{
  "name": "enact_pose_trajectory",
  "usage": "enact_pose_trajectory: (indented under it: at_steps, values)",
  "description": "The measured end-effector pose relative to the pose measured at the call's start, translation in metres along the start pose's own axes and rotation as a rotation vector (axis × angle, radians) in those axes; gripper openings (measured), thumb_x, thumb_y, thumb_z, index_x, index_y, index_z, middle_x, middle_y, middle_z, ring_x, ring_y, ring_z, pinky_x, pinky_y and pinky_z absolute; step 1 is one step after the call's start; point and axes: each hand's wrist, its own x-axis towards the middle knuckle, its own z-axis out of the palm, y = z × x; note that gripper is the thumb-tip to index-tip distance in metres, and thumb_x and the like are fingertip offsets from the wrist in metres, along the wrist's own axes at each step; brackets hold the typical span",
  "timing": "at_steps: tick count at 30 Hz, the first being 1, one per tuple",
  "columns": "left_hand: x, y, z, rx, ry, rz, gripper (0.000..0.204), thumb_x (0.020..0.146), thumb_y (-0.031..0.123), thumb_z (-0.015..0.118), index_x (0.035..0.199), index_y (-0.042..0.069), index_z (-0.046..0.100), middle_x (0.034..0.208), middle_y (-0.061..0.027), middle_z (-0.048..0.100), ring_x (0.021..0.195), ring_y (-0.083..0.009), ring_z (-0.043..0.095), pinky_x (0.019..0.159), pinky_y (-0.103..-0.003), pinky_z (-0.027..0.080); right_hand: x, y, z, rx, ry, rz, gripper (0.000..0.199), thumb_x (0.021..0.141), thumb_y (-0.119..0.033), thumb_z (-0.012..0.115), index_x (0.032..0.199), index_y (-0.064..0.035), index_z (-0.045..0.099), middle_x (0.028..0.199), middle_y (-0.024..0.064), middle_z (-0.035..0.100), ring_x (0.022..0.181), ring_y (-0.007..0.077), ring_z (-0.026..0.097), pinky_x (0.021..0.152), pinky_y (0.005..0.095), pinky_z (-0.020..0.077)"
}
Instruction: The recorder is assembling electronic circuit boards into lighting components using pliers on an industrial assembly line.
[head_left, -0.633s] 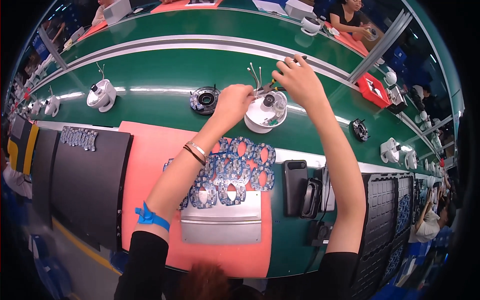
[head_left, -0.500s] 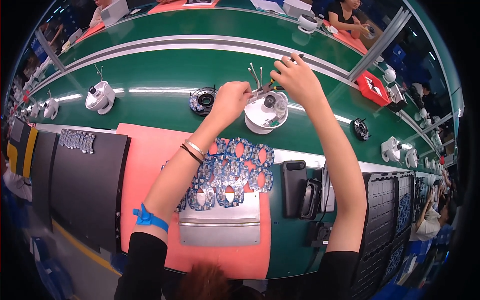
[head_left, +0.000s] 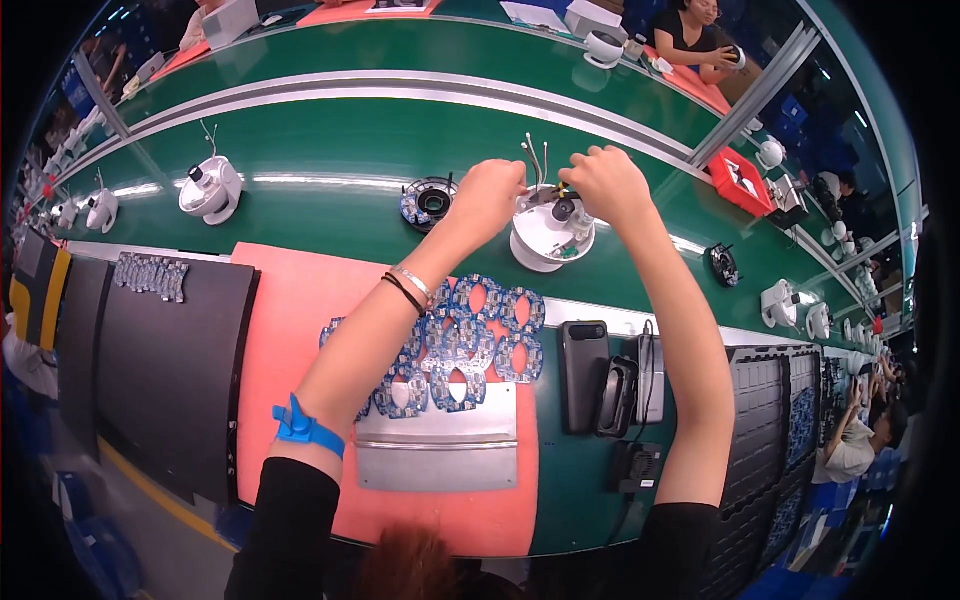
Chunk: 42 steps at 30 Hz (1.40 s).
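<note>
Two green conveyor lanes curve across the far side of the table (head_left: 330,170), glossy under strip lighting, with other workers seated beyond. A matte salmon mat (head_left: 290,330) covers the near part, strewn with blue ring-shaped circuit boards (head_left: 470,345). Both hands work at a round white plastic camera housing (head_left: 552,232) standing on the near lane: the left hand (head_left: 490,195) and right hand (head_left: 605,185) each pinch thin wires sprouting from its top, fingers clenched.

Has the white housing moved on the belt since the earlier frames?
Yes. The white housing has drifted right, widening its gap from the black ring part; both hands stay on it.
</note>
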Motion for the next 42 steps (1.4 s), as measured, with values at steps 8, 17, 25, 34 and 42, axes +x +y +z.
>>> enact_pose_trajectory:
  at_steps: [8, 17, 25, 34, 42]
  values:
    - [-0.026, 0.051, -0.063, -0.161, 0.091, 0.071, 0.011, 0.088, 0.007, 0.069, 0.087, 0.0, 0.061, 0.081, -0.0168, 0.065, 0.081, -0.0369, 0.064, 0.072, -0.046, 0.05, -0.028, -0.002, -0.055, 0.009, 0.24, 0.15, 0.02, 0.079, -0.01, 0.069, 0.099, -0.0146, 0.071, 0.096, 0.0059, 0.068, 0.099, 0.0251, 0.067, 0.083, 0.0405, 0.0524]
    - [-0.232, 0.186, -0.291, -0.263, -0.129, 0.009, 0.011, 0.071, -0.007, 0.068, 0.078, 0.001, 0.064, 0.08, -0.0099, 0.064, 0.076, -0.0293, 0.065, 0.066, -0.037, 0.051, -0.099, -0.078, -0.182, 0.534, 0.708, 0.362, 0.044, 0.074, 0.0, 0.074, 0.116, -0.013, 0.07, 0.086, 0.0065, 0.057, 0.079, 0.022, 0.059, 0.072, 0.0361, 0.0489]
    - [-0.534, 0.179, -0.383, -0.306, 0.047, -1.182, 0.011, 0.094, 0.0, 0.061, 0.083, 0.0, 0.058, 0.077, -0.0044, 0.061, 0.074, -0.0086, 0.057, 0.069, -0.022, 0.046, -0.114, -0.143, -0.254, 0.798, 0.88, 0.269, 0.054, 0.064, 0.007, 0.075, 0.114, -0.013, 0.071, 0.087, 0.0073, 0.059, 0.076, 0.0237, 0.06, 0.071, 0.0352, 0.0481]
    - [-0.539, 0.157, -0.343, 0.186, -0.454, -1.089, 0.019, 0.091, 0.019, 0.068, 0.104, 0.005, 0.07, 0.104, -0.0187, 0.067, 0.098, -0.039, 0.064, 0.085, -0.045, 0.052, -0.121, -0.196, -0.258, 0.936, 0.829, 0.475, 0.056, 0.063, 0.007, 0.076, 0.115, -0.0109, 0.071, 0.092, 0.0085, 0.06, 0.081, 0.0233, 0.063, 0.074, 0.0364, 0.0501]
    - [-0.316, 0.16, -0.275, 0.036, -0.486, -0.289, 0.02, 0.093, 0.018, 0.069, 0.106, 0.003, 0.066, 0.101, -0.0127, 0.066, 0.094, -0.0338, 0.064, 0.081, -0.042, 0.051, -0.148, -0.204, -0.253, 0.868, 0.686, 0.435, 0.058, 0.063, 0.011, 0.074, 0.118, -0.0068, 0.07, 0.097, 0.0118, 0.062, 0.087, 0.0263, 0.065, 0.077, 0.0369, 0.0527]
